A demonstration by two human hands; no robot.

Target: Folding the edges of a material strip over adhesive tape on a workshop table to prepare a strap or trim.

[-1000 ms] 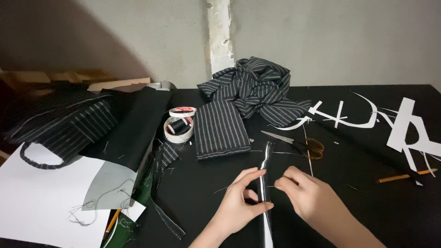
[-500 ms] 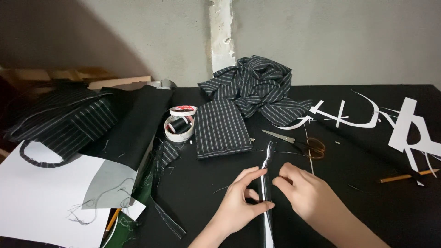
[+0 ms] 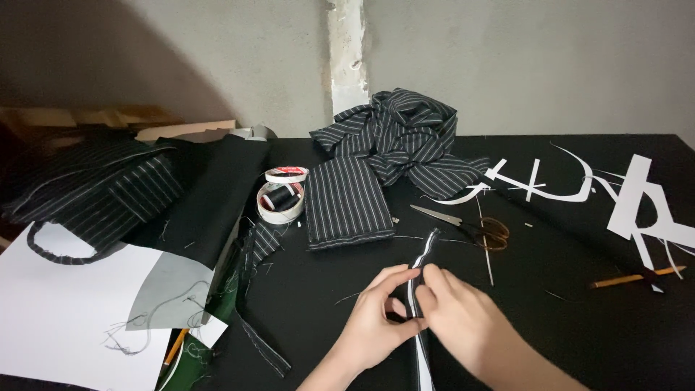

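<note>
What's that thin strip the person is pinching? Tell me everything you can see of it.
The fabric strip is narrow and dark with a pale edge or lining, and looks like folded cloth. It runs from the bottom edge of the picture up the black table, its far end wavy and free near the scissors. The left hand and right hand pinch it mid-length from either side.

Red-white label on tape roll (image 3: 286,174)

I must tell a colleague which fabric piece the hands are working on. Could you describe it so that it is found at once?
On the black table, look at the near edge, where the left hand and right hand meet. They pinch a narrow strip of dark fabric with a white edge, far slimmer than the folded striped cloth behind.
</note>
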